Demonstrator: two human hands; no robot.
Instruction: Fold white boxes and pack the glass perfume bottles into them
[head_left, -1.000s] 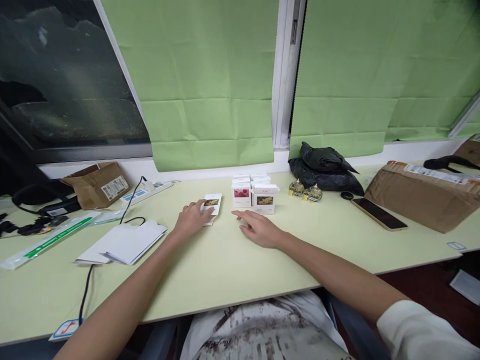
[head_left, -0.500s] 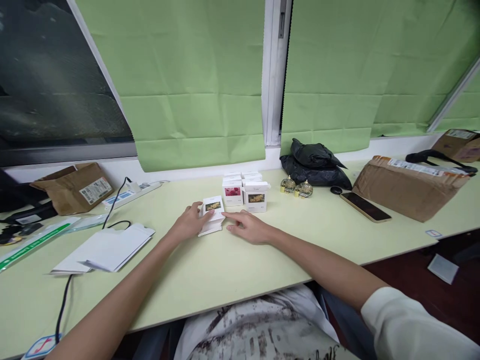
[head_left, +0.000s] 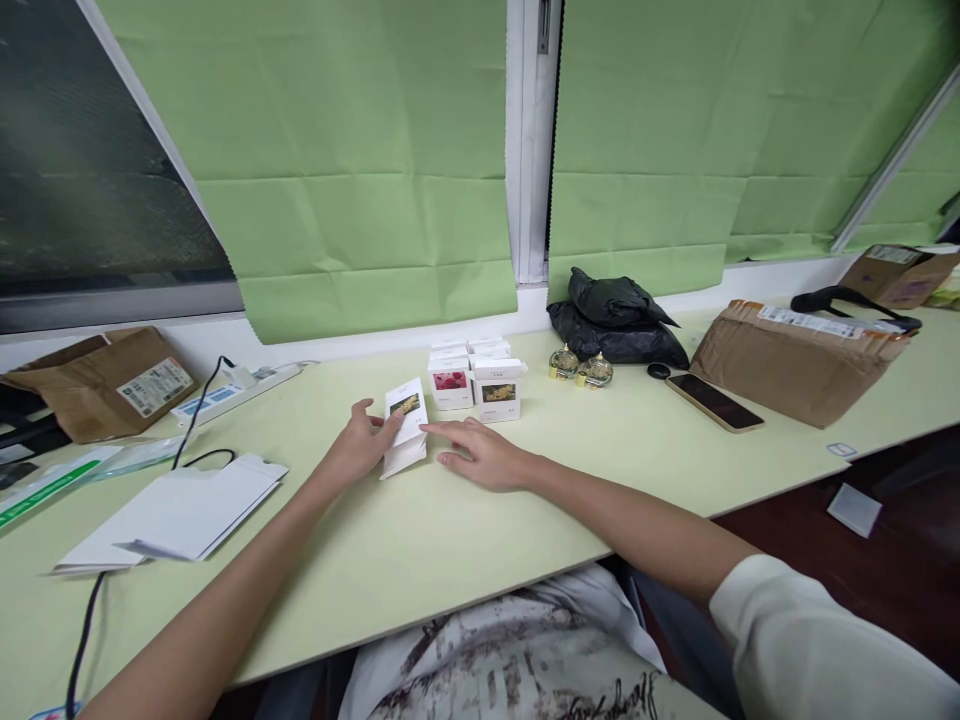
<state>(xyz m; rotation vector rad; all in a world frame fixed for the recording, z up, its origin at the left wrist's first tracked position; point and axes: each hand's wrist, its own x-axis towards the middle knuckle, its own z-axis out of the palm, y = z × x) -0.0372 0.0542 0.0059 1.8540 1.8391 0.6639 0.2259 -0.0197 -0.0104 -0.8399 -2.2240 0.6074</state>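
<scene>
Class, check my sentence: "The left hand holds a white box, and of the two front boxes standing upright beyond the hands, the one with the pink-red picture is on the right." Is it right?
Not quite: the head view shows the pink-red picture box on the left; the yellow picture box is on the right. The left hand does hold a white box.

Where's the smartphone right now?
In the head view, the smartphone lies at right on the table, near the small round black object and the left end of the brown cardboard box.
</scene>
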